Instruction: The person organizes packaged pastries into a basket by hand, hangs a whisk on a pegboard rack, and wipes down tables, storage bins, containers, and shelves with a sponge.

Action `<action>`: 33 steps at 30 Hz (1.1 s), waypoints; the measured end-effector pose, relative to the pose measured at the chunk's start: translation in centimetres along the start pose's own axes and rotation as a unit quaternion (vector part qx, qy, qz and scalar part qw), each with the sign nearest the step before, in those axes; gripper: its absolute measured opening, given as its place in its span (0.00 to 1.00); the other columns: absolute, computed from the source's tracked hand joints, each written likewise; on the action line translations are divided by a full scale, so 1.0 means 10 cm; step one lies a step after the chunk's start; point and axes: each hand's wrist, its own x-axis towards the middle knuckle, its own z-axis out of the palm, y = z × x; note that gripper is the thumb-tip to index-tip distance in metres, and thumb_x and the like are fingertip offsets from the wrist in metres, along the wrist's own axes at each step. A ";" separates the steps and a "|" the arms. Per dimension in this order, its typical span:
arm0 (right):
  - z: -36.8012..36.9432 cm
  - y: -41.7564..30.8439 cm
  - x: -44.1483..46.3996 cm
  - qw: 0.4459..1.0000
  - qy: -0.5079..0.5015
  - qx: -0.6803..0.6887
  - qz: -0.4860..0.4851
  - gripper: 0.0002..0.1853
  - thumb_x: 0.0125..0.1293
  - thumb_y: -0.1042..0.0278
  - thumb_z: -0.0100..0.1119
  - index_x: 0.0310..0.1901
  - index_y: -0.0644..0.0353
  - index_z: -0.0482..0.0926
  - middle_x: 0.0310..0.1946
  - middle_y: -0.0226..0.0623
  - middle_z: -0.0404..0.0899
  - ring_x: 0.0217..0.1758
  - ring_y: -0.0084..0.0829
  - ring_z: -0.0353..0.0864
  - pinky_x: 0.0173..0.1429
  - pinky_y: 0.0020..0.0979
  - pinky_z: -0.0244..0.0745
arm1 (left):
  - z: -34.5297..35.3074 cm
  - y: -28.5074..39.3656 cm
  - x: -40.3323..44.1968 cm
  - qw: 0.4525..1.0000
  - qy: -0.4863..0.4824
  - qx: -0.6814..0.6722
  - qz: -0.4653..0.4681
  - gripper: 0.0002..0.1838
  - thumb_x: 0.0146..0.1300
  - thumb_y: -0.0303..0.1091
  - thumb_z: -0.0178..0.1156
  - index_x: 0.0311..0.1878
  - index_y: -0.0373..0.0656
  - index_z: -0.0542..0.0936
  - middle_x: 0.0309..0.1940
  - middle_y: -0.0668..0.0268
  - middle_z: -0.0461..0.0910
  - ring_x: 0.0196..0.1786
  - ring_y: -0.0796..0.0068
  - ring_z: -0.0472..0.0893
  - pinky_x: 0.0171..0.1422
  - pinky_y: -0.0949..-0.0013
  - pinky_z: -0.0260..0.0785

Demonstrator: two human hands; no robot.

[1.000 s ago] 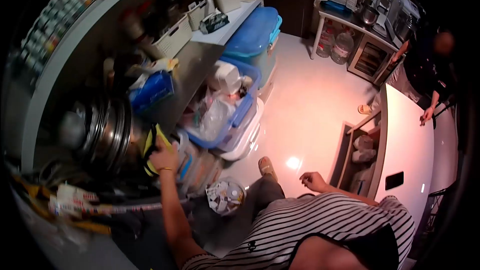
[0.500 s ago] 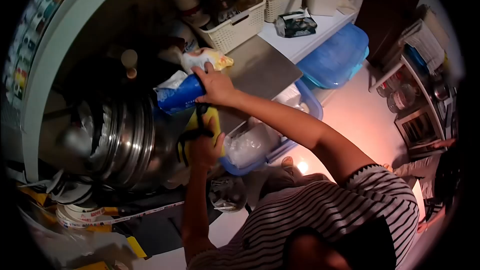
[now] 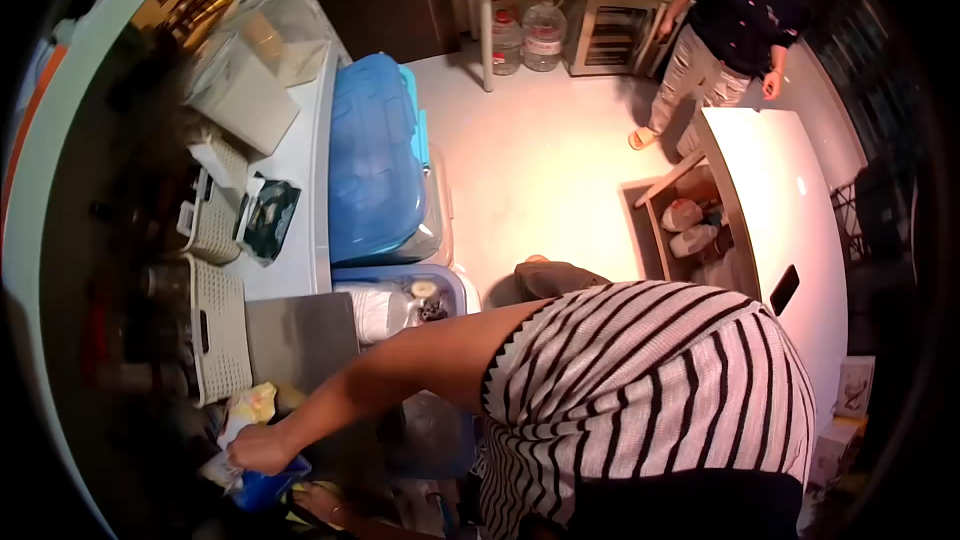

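At the lower left, my right hand (image 3: pixel 262 450) is closed on a blue tissue pack (image 3: pixel 268 487), with white tissue (image 3: pixel 220 468) beside it. A white and yellow plastic packet (image 3: pixel 250 408) lies just above that hand. My left hand (image 3: pixel 318 502) is low in the picture, dim and partly cut off. It curls at a yellow item (image 3: pixel 297 512) whose kind I cannot make out. A grey metal surface (image 3: pixel 300 335) stretches between my right arm and the baskets.
Cream baskets (image 3: pixel 222 330) and a dark green packet (image 3: pixel 268 220) stand along the white shelf (image 3: pixel 310 160). A blue-lidded bin (image 3: pixel 375 160) sits beside it, near an open blue tub (image 3: pixel 455 285). Another person (image 3: pixel 735 30) stands beyond the white table (image 3: pixel 770 180), which holds a phone (image 3: pixel 785 290).
The view has swung right, bringing the white table and the other person into sight. My hands now appear at the lower left, the right one still at the blue tissue pack.
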 end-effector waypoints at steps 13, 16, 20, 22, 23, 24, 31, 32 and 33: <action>0.08 -0.17 0.39 0.992 -0.012 0.077 0.103 0.12 0.60 0.65 0.53 0.34 0.69 0.69 0.33 0.52 0.73 0.34 0.51 0.75 0.38 0.42 0.72 | -1.41 1.35 -0.19 0.923 0.169 -0.324 0.123 0.34 0.62 0.48 0.50 0.65 0.34 0.59 0.63 0.48 0.61 0.63 0.48 0.63 0.66 0.57 0.55; 0.12 -0.19 0.35 0.994 -0.031 0.061 0.087 0.12 0.60 0.65 0.53 0.33 0.68 0.69 0.31 0.51 0.73 0.33 0.50 0.75 0.38 0.42 0.72 | -1.96 1.55 -0.05 0.933 -0.029 -0.353 0.059 0.38 0.63 0.51 0.48 0.67 0.32 0.55 0.67 0.46 0.54 0.69 0.49 0.55 0.70 0.58 0.49; 0.23 -0.02 0.00 0.989 -0.104 0.106 0.025 0.12 0.58 0.65 0.54 0.33 0.67 0.70 0.29 0.50 0.73 0.33 0.50 0.76 0.37 0.41 0.72 | -2.04 2.06 -0.27 0.937 0.087 -0.317 0.119 0.39 0.62 0.54 0.47 0.66 0.31 0.55 0.67 0.46 0.54 0.71 0.52 0.52 0.71 0.57 0.47; 0.35 0.01 -0.16 0.980 -0.181 0.059 0.053 0.13 0.56 0.63 0.57 0.33 0.65 0.70 0.29 0.48 0.74 0.35 0.49 0.76 0.40 0.41 0.72 | -2.11 2.22 -0.36 0.935 0.117 -0.308 0.131 0.40 0.62 0.55 0.47 0.66 0.31 0.55 0.67 0.46 0.54 0.71 0.53 0.51 0.71 0.57 0.46; 0.34 0.02 -0.17 0.976 -0.206 0.043 0.061 0.13 0.55 0.63 0.57 0.34 0.65 0.70 0.29 0.48 0.74 0.36 0.49 0.76 0.41 0.41 0.72 | -2.17 2.27 -0.37 0.917 0.128 -0.328 0.186 0.40 0.62 0.55 0.47 0.67 0.31 0.54 0.68 0.46 0.53 0.71 0.53 0.51 0.71 0.56 0.46; 0.23 0.01 -0.12 0.971 -0.209 0.111 0.042 0.12 0.52 0.64 0.58 0.33 0.63 0.72 0.29 0.47 0.75 0.38 0.48 0.77 0.43 0.41 0.72 | -2.21 2.30 -0.35 0.896 0.139 -0.347 0.239 0.41 0.62 0.55 0.47 0.67 0.31 0.53 0.69 0.46 0.52 0.71 0.54 0.52 0.71 0.54 0.46; -2.60 1.13 -0.34 0.939 -0.035 -0.327 0.095 0.21 0.36 0.59 0.68 0.34 0.59 0.78 0.42 0.42 0.75 0.46 0.44 0.74 0.43 0.39 0.72 | -1.91 1.95 -0.04 0.929 0.185 -0.232 0.221 0.37 0.59 0.56 0.50 0.67 0.45 0.59 0.68 0.51 0.54 0.69 0.51 0.56 0.66 0.51 0.53; -2.94 1.29 -0.39 0.877 -0.069 -0.460 0.125 0.19 0.40 0.61 0.66 0.37 0.58 0.80 0.45 0.42 0.73 0.50 0.43 0.71 0.48 0.43 0.71 | -1.96 2.08 0.03 0.929 0.186 -0.230 0.220 0.37 0.59 0.56 0.50 0.67 0.45 0.59 0.68 0.51 0.54 0.69 0.51 0.56 0.66 0.51 0.53; -3.17 1.51 -0.51 0.871 -0.117 -0.460 0.126 0.18 0.41 0.63 0.66 0.37 0.57 0.80 0.45 0.42 0.72 0.49 0.43 0.71 0.47 0.43 0.71 | -2.05 2.24 0.13 0.915 0.191 -0.254 0.247 0.38 0.58 0.56 0.51 0.67 0.44 0.59 0.68 0.51 0.54 0.69 0.51 0.56 0.65 0.49 0.53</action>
